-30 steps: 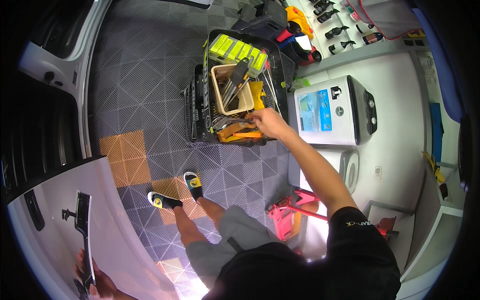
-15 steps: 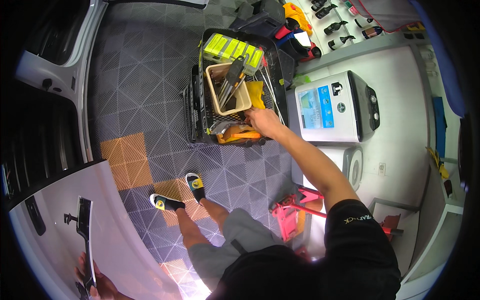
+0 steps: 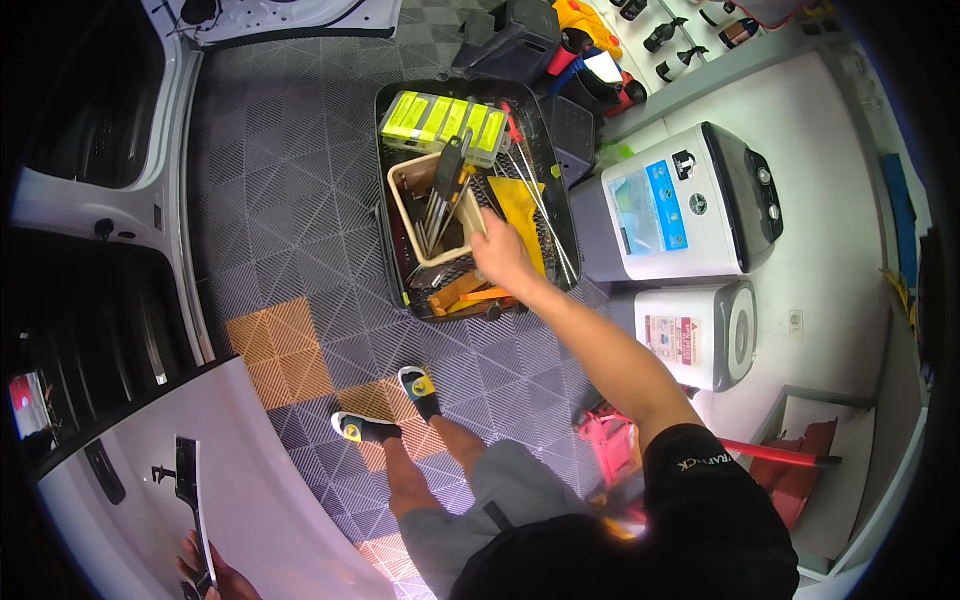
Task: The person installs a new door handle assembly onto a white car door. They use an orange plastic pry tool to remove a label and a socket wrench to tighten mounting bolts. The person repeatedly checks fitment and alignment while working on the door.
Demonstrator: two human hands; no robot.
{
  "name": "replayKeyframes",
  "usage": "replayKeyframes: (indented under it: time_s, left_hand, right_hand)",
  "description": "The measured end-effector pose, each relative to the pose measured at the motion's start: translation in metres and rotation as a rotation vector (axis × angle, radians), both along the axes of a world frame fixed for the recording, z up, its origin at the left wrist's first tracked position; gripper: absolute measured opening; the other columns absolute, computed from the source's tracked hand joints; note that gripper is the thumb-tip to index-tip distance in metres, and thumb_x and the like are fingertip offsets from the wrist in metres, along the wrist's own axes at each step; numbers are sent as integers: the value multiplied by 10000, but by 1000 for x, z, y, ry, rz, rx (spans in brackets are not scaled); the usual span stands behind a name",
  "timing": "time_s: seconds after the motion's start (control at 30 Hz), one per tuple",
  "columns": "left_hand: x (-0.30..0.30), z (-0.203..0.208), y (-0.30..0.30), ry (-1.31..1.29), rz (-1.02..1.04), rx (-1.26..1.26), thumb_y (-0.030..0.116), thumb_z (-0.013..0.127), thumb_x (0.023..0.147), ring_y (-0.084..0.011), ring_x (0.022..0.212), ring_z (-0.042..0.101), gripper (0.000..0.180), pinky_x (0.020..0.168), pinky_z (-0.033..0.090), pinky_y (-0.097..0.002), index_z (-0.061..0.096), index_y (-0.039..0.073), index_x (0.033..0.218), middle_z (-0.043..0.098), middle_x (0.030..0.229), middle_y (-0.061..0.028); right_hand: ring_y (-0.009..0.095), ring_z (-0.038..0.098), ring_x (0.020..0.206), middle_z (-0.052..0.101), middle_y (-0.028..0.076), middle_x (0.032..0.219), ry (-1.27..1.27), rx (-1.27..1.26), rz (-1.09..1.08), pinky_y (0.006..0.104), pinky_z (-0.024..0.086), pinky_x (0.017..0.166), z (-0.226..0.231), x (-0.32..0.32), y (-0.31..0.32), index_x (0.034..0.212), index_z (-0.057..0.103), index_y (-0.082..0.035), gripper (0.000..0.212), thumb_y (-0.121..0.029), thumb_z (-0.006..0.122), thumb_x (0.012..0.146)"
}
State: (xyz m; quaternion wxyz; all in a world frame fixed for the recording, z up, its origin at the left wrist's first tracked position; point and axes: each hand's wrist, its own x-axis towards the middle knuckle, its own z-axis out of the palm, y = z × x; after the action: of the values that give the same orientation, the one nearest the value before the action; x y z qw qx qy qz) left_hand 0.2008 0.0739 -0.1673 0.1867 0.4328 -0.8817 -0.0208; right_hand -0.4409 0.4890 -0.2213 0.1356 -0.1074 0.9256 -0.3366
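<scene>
My right hand (image 3: 500, 252) is at the near right edge of a tan plastic bin (image 3: 402, 210), its fingers curled over the rim and the fingertips partly hidden. Several long-handled tools (image 3: 447, 175) stand in the bin. It sits in a black basket cart (image 3: 384, 262) beside a yellow cloth (image 3: 520, 215), long thin rods (image 3: 538, 185) and a clear organizer case with lime labels (image 3: 440, 118). Orange and tan pieces (image 3: 462, 292) lie at the cart's near end. At lower left my left hand (image 3: 228, 582) grips a long black handle-like part (image 3: 188, 470) with a pale edge and a small hook.
A white vehicle panel (image 3: 150, 480) curves along the left, with an open door (image 3: 290, 20) beyond. Right of the cart stand a white machine (image 3: 665, 205) and a smaller white one (image 3: 690, 330). Red equipment (image 3: 612, 445) is near my right side. Dark bins (image 3: 510, 40) stand behind the cart.
My right hand has moved from the bin's near corner up to its right rim. More of the yellow cloth shows. The whole view has shifted slightly; my left hand keeps its part.
</scene>
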Motion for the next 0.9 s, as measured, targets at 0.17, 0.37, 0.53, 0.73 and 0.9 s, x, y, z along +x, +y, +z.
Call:
replayKeyframes:
  time_s: [0.17,0.37,0.53,0.73,0.9]
  left_hand:
    - [-27,19,6,-841,125,-709,503,483,1088,-254,1084,652,442,859,529,-502,543,361,1502,657,1401,71]
    - [-59,43,33,-933,225,-760,641,532,1020,-334,1019,598,455,863,488,-522,653,398,1384,705,1308,75]
    - [-55,40,29,-915,127,-873,706,575,965,-345,1099,553,462,957,428,-543,727,402,1276,729,1253,77]
    - [-38,29,19,-800,97,-718,679,596,968,-272,1134,578,414,963,434,-498,729,416,1258,724,1270,69]
    - [-39,27,20,162,83,53,636,568,1004,-281,1074,621,420,935,451,-493,713,366,1292,728,1264,37]
  right_hand:
    - [516,691,840,687,321,827,-62,-33,28,595,534,813,-1,30,10,1179,559,71,336,-210,551,994]
    - [403,681,714,692,187,814,256,-22,-61,507,524,685,4,35,16,1207,600,18,320,-238,618,1016]
    - [294,701,743,724,152,900,-14,-273,-125,417,559,738,20,-7,10,1254,623,35,441,-278,714,957]
    - [284,751,730,725,246,1006,-456,-26,56,401,607,623,21,-32,-3,1288,606,37,388,-123,642,936]
    - [255,755,725,734,146,972,-476,-231,-137,373,650,539,32,-28,21,1217,653,12,287,-68,648,941]
